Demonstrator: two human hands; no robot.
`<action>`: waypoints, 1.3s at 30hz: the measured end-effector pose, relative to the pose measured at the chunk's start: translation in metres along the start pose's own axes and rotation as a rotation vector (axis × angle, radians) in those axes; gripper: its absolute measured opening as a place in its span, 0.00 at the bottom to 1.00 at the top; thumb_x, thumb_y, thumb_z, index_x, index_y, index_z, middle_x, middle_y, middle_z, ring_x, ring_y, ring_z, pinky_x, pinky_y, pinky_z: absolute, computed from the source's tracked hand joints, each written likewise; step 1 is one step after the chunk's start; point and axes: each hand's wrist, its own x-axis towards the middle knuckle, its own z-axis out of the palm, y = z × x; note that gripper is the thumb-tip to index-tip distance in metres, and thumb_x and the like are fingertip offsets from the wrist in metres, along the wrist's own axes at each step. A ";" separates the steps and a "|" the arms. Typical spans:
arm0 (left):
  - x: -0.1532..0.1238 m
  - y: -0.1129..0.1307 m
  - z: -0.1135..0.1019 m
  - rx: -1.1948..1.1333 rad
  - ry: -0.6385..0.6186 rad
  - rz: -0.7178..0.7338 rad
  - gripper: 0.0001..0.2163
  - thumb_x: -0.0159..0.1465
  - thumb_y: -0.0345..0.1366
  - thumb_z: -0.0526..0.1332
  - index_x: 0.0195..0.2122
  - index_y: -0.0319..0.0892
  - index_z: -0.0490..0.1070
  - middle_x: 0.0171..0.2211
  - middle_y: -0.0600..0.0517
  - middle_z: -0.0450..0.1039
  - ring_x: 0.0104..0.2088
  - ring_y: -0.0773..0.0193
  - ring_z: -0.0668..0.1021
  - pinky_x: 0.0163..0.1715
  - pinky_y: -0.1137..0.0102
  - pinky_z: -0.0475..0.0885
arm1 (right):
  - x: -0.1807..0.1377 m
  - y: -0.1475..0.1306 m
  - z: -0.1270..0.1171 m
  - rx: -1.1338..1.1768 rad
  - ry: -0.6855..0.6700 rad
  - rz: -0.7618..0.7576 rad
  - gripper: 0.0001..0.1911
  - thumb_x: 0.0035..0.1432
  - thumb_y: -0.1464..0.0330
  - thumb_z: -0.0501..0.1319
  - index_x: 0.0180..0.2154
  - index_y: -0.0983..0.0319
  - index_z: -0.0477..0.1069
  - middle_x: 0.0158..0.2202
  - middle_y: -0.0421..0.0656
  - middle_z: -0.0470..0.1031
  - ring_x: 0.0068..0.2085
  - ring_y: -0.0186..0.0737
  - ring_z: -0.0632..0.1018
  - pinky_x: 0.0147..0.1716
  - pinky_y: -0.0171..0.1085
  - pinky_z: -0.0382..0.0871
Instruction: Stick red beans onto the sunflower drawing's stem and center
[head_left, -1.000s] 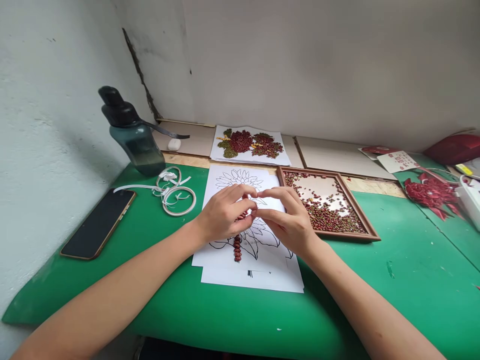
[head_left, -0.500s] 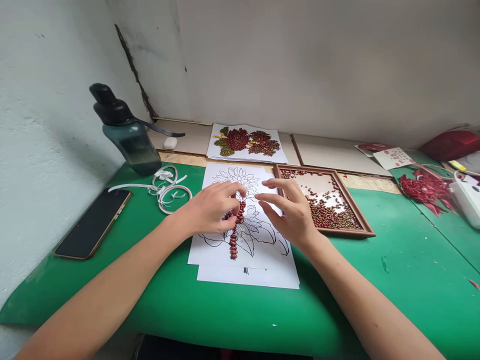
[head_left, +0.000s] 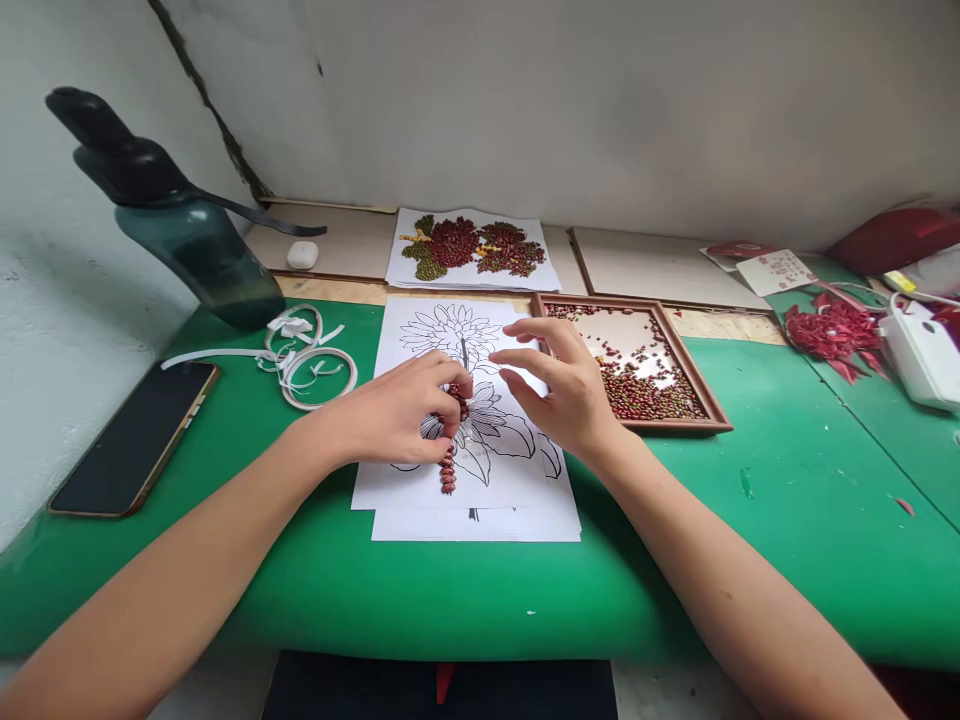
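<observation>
Left hand (head_left: 394, 415) curled over bean row (head_left: 448, 475), grip hidden, right hand (head_left: 562, 390) loosely spread, empty, above flower drawing (head_left: 450, 335)

The sheet (head_left: 435, 325) under your left hand (head_left: 390, 420) is plain matt white paper with black printed lines. The row of beans (head_left: 448, 475) on it looks hard and smooth, dark red with a slight gloss. The tray (head_left: 675, 427) beside your right hand (head_left: 566, 395) has a brown wooden frame with a satin finish. The table (head_left: 787, 520) wears a smooth green covering, scuffed in spots. Your phone (head_left: 127, 445) shows glossy black glass, and the bottle (head_left: 202, 260) is dark, translucent plastic
</observation>
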 end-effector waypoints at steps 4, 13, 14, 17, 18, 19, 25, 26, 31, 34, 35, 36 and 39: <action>0.000 -0.003 -0.001 0.002 0.014 0.020 0.06 0.62 0.29 0.67 0.32 0.48 0.80 0.52 0.51 0.75 0.56 0.53 0.73 0.56 0.57 0.76 | 0.000 0.001 0.001 0.002 -0.005 0.029 0.17 0.66 0.78 0.63 0.48 0.50 0.75 0.54 0.43 0.75 0.54 0.48 0.78 0.50 0.53 0.77; -0.002 -0.004 -0.002 -0.007 -0.003 0.011 0.07 0.61 0.27 0.67 0.32 0.49 0.81 0.52 0.52 0.75 0.57 0.53 0.73 0.57 0.57 0.76 | -0.001 0.003 0.002 0.037 -0.011 0.029 0.16 0.66 0.78 0.62 0.48 0.50 0.75 0.54 0.43 0.74 0.54 0.47 0.78 0.51 0.52 0.77; -0.002 -0.004 -0.002 -0.010 -0.010 0.006 0.07 0.62 0.27 0.67 0.32 0.49 0.81 0.53 0.52 0.75 0.57 0.53 0.73 0.57 0.57 0.76 | -0.001 0.003 0.002 0.039 -0.008 0.022 0.16 0.66 0.78 0.62 0.48 0.51 0.75 0.54 0.44 0.74 0.54 0.47 0.78 0.51 0.52 0.77; -0.002 -0.003 -0.004 -0.020 -0.030 -0.011 0.07 0.63 0.28 0.67 0.33 0.50 0.81 0.53 0.52 0.75 0.58 0.53 0.73 0.58 0.57 0.75 | -0.001 0.003 0.002 0.043 -0.008 0.023 0.15 0.66 0.78 0.62 0.48 0.51 0.75 0.54 0.44 0.74 0.55 0.48 0.78 0.50 0.52 0.77; -0.002 -0.003 -0.005 -0.023 -0.033 -0.012 0.07 0.63 0.29 0.66 0.33 0.50 0.81 0.53 0.52 0.75 0.57 0.53 0.73 0.58 0.57 0.75 | -0.001 0.003 0.002 0.043 -0.012 0.030 0.16 0.66 0.78 0.62 0.48 0.51 0.75 0.54 0.44 0.74 0.55 0.48 0.78 0.50 0.52 0.77; -0.003 -0.003 -0.005 -0.025 -0.034 -0.010 0.07 0.63 0.29 0.66 0.33 0.50 0.82 0.53 0.52 0.75 0.57 0.52 0.73 0.57 0.57 0.75 | -0.002 0.003 0.002 0.044 -0.015 0.036 0.16 0.66 0.78 0.62 0.48 0.50 0.75 0.54 0.43 0.74 0.55 0.48 0.78 0.50 0.52 0.77; -0.002 -0.003 -0.006 -0.058 -0.045 -0.007 0.06 0.65 0.31 0.67 0.33 0.50 0.82 0.51 0.51 0.76 0.55 0.54 0.74 0.56 0.59 0.74 | -0.002 0.003 0.003 0.042 -0.002 0.010 0.16 0.67 0.78 0.61 0.48 0.51 0.74 0.53 0.44 0.74 0.53 0.46 0.78 0.49 0.50 0.77; -0.002 -0.003 -0.006 -0.064 -0.052 -0.014 0.06 0.65 0.31 0.67 0.33 0.50 0.82 0.50 0.51 0.76 0.55 0.54 0.74 0.56 0.59 0.74 | -0.002 0.003 0.003 0.041 0.006 0.001 0.16 0.67 0.78 0.61 0.48 0.51 0.74 0.53 0.44 0.75 0.53 0.46 0.79 0.48 0.50 0.77; -0.001 -0.001 -0.008 -0.073 -0.107 -0.059 0.06 0.65 0.31 0.67 0.35 0.50 0.83 0.51 0.52 0.75 0.56 0.54 0.74 0.56 0.59 0.72 | -0.001 0.003 0.003 0.046 0.021 0.000 0.16 0.67 0.78 0.60 0.47 0.52 0.75 0.51 0.43 0.75 0.50 0.45 0.79 0.47 0.49 0.77; 0.001 0.001 -0.012 -0.084 -0.149 -0.077 0.05 0.67 0.34 0.67 0.36 0.49 0.83 0.52 0.51 0.75 0.56 0.55 0.74 0.56 0.59 0.71 | -0.002 0.004 0.004 0.054 0.031 -0.017 0.15 0.67 0.79 0.60 0.48 0.53 0.75 0.51 0.44 0.75 0.50 0.45 0.79 0.46 0.49 0.77; 0.001 0.001 -0.013 -0.091 -0.157 -0.083 0.05 0.67 0.34 0.66 0.37 0.49 0.83 0.52 0.52 0.75 0.55 0.55 0.74 0.55 0.60 0.70 | -0.002 0.004 0.004 0.054 0.031 -0.021 0.15 0.67 0.79 0.60 0.48 0.53 0.75 0.51 0.45 0.75 0.49 0.45 0.79 0.46 0.49 0.77; 0.001 0.001 -0.014 -0.100 -0.161 -0.090 0.05 0.68 0.34 0.66 0.37 0.50 0.83 0.51 0.52 0.75 0.54 0.56 0.74 0.55 0.60 0.70 | -0.002 0.004 0.003 0.052 0.031 -0.023 0.15 0.67 0.79 0.60 0.48 0.53 0.75 0.51 0.45 0.75 0.49 0.45 0.79 0.45 0.49 0.77; 0.001 0.001 -0.015 -0.119 -0.184 -0.122 0.06 0.69 0.36 0.66 0.38 0.51 0.84 0.49 0.53 0.75 0.52 0.58 0.75 0.51 0.62 0.70 | -0.001 0.003 0.003 0.051 0.028 -0.025 0.15 0.68 0.79 0.60 0.47 0.53 0.75 0.50 0.45 0.76 0.49 0.45 0.80 0.45 0.49 0.77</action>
